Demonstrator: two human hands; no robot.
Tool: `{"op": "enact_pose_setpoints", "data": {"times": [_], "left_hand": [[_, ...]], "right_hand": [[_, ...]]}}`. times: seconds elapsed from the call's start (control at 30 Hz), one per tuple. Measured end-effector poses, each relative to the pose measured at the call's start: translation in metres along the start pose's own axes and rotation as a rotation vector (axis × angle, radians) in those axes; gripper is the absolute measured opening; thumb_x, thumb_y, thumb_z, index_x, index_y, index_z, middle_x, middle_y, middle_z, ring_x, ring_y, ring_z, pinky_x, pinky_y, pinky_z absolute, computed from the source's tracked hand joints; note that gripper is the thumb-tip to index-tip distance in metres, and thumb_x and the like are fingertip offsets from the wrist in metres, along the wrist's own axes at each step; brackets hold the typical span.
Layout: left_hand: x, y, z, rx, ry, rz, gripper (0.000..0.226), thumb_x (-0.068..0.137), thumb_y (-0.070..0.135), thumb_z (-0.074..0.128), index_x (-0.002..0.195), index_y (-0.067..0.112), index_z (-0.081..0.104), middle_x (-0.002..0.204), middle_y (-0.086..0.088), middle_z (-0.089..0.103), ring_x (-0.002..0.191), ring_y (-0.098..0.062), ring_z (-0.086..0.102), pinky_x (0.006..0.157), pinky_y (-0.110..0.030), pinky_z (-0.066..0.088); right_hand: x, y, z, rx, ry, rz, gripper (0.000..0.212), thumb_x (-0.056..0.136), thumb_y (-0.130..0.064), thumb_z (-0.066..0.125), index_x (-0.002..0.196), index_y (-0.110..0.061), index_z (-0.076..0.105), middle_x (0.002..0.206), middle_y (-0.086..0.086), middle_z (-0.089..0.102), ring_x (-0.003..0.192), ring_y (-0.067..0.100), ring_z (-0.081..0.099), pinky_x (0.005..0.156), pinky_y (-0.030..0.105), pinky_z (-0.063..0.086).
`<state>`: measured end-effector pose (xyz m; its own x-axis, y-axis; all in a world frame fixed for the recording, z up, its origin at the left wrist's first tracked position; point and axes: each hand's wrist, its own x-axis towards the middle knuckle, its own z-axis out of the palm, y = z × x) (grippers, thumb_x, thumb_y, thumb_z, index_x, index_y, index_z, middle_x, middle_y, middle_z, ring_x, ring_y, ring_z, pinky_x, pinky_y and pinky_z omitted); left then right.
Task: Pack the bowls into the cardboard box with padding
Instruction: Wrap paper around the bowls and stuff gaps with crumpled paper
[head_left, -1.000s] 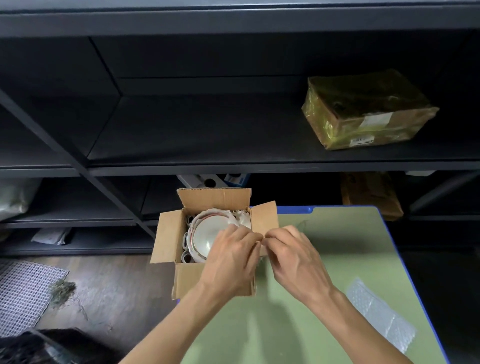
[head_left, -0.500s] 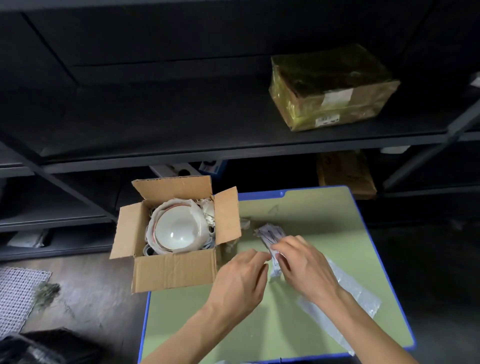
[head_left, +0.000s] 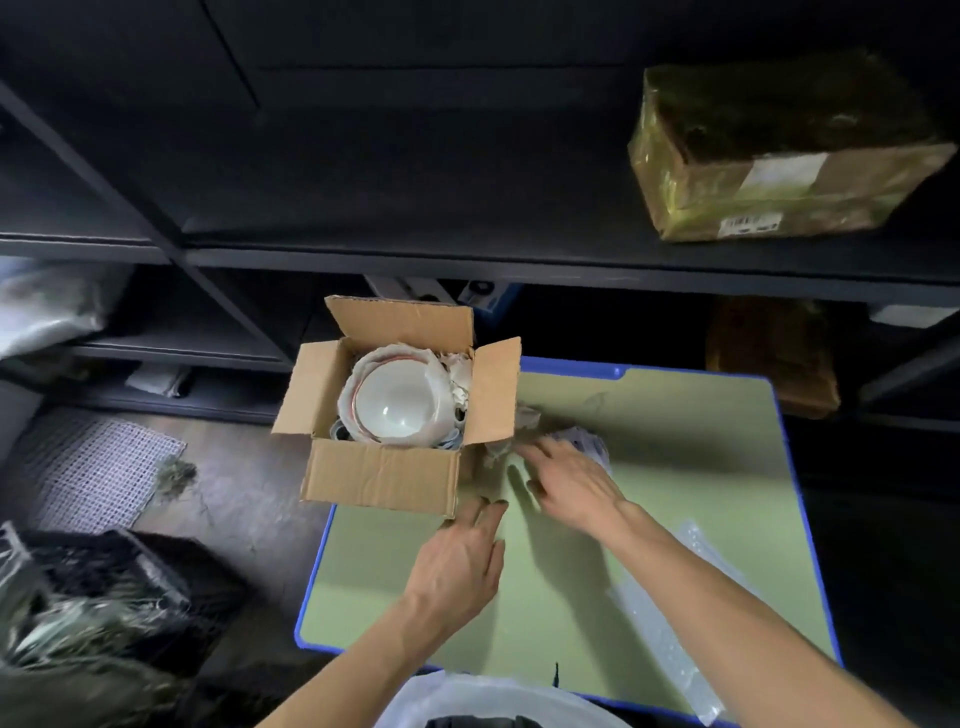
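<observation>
An open cardboard box (head_left: 382, 475) stands on the far left corner of the green table (head_left: 675, 467), overhanging its edge. Inside lies a white bowl (head_left: 397, 402) with a red rim, wrapped round with white paper padding (head_left: 460, 376). My left hand (head_left: 457, 561) hovers over the table just below the box's near right corner, fingers straight and holding nothing. My right hand (head_left: 569, 480) reaches toward crumpled padding (head_left: 582, 441) on the table right of the box, fingers spread over it; whether they touch it is blurred.
A sheet of bubble wrap (head_left: 691, 597) lies on the table's right part. Dark shelving stands behind, with a taped parcel (head_left: 779, 156) on the upper shelf and a brown package (head_left: 769, 353) below. A mesh mat (head_left: 98, 467) and a black crate (head_left: 130, 582) are on the floor left.
Both hands left the box's right flap and moved right and down. The right hand went to the crumpled padding on the table; the left hand drew back below the box.
</observation>
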<state>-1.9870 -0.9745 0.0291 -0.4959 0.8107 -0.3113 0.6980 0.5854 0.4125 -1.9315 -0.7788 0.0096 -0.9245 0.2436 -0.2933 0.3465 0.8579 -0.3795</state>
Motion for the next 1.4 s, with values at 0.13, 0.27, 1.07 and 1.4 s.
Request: {"op": "enact_pose_setpoints", "data": {"times": [0.13, 0.27, 1.07, 1.4], "left_hand": [[-0.011, 0.016, -0.017, -0.046, 0.198, 0.104, 0.038, 0.100, 0.026, 0.042, 0.137, 0.023, 0.049, 0.110, 0.002, 0.055, 0.088, -0.024, 0.059, 0.072, -0.034, 0.047], [-0.011, 0.040, -0.046, -0.039, 0.405, 0.242, 0.034, 0.100, 0.019, 0.047, 0.132, 0.016, 0.056, 0.094, 0.002, 0.053, 0.080, -0.019, 0.054, 0.063, -0.033, 0.047], [0.046, 0.001, -0.080, 0.049, 0.431, 0.016, 0.039, 0.075, -0.001, 0.059, 0.110, 0.015, 0.051, 0.088, -0.001, 0.044, 0.073, -0.026, 0.043, 0.060, -0.040, 0.039], [0.051, -0.002, -0.074, -0.046, 0.458, 0.002, 0.032, 0.067, -0.005, 0.050, 0.089, 0.015, 0.040, 0.083, -0.001, 0.044, 0.074, -0.024, 0.035, 0.061, -0.035, 0.024]], "right_hand": [[0.015, 0.000, -0.008, -0.001, 0.007, 0.027, 0.044, 0.101, -0.033, 0.046, 0.141, -0.017, 0.046, 0.134, 0.009, 0.052, 0.119, 0.029, 0.051, 0.096, 0.039, 0.043], [0.016, 0.000, -0.010, 0.013, 0.014, 0.031, 0.043, 0.097, -0.027, 0.048, 0.140, -0.020, 0.047, 0.131, 0.007, 0.053, 0.116, 0.028, 0.050, 0.089, 0.036, 0.041], [0.071, -0.008, 0.000, -0.202, -0.132, 0.059, 0.080, 0.095, -0.044, 0.058, 0.158, -0.020, 0.015, 0.164, 0.005, 0.011, 0.151, 0.035, 0.005, 0.117, 0.051, 0.030], [0.054, -0.009, 0.039, -0.309, -0.035, -0.021, 0.059, 0.061, -0.033, 0.088, 0.116, -0.019, 0.072, 0.114, 0.013, 0.067, 0.113, 0.040, 0.062, 0.073, 0.043, 0.058]]}}
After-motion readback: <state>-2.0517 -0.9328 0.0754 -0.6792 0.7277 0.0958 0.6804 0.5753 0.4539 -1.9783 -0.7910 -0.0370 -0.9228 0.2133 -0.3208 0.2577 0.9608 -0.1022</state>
